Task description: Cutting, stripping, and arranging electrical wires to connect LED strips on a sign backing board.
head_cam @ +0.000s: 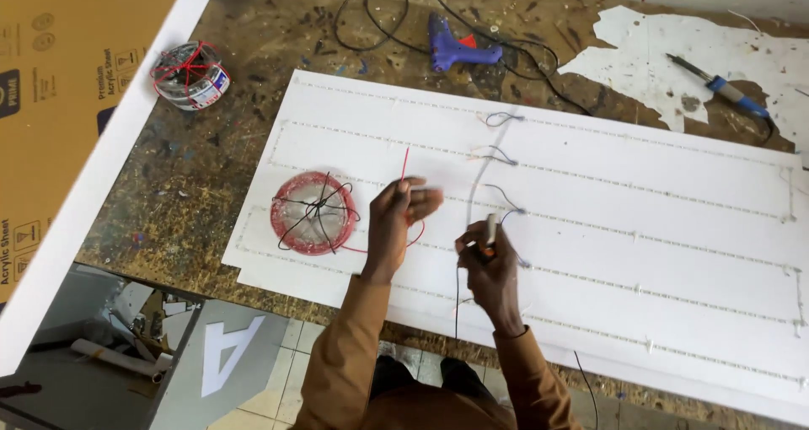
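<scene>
1. Head view. My left hand [403, 213] pinches the red wire [404, 165]; fingers blurred, closed on it. Wire's free end sticks up toward 12 o'clock from the fingertips, and the rest loops down by the wrist.
2. Red wire runs back toward 9 o'clock to the red spool [313, 213], just beside my left hand on the white panel [657, 228].
3. My right hand [487, 261] is clenched around a small tool [490, 229], light tip pointing to 12 o'clock; cannot tell what kind. A thin dark cord hangs from that hand toward 6 o'clock.
4. Key relation: the wire lies at 10 o'clock from the tool tip, near but apart. Wire's long axis is roughly upright in frame. Left hand is nearer to it, already holding it.
5. Short wire joints [504, 156] sit on the panel's LED rows at 12 o'clock from the right hand.
6. Well apart: second spool [190, 74] at 10 o'clock, glue gun [459, 46] at 12, soldering iron [720, 84] at 2, on the worn bench [194, 185].
</scene>
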